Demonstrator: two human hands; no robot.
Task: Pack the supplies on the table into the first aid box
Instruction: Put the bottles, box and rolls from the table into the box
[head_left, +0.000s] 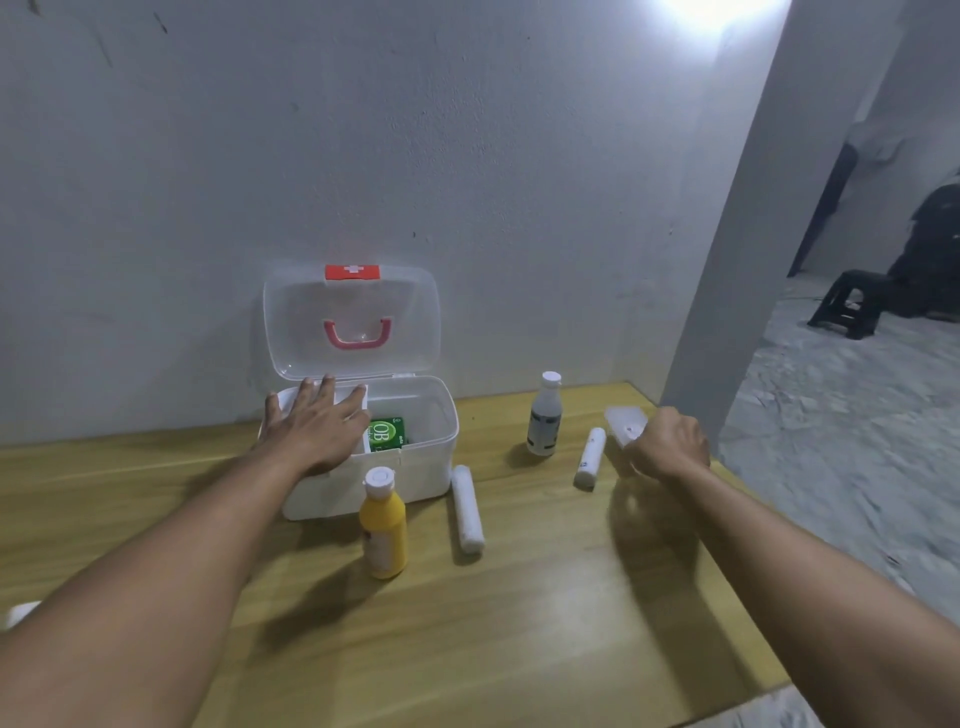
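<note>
Box (415, 467): white, at the back of the wooden desk (545, 623) against the wall, lid (352, 322) raised upright, clear, with a pink handle and a red latch bearing a white cross.
Inner tray (291, 402): white, seated in the box's left half.
Green packet (387, 434): inside the box, right of the tray (white letters "OB" legible).
Left hand (311, 428): flat, fingers spread, palm down on the tray, gripping nothing.
Yellow bottle (383, 525): white cap, upright, just in front of the box.
Near roll (467, 508): white, lying on the desk just right of the yellow bottle, close to the box's front corner.
Clear bottle (544, 415): white cap, dark label, upright, right of the box.
Far roll (590, 457): white, lying between the clear bottle and the right hand.
Right hand (667, 444): curled closed on a small clear case (626, 421), near the desk's right edge.
</note>
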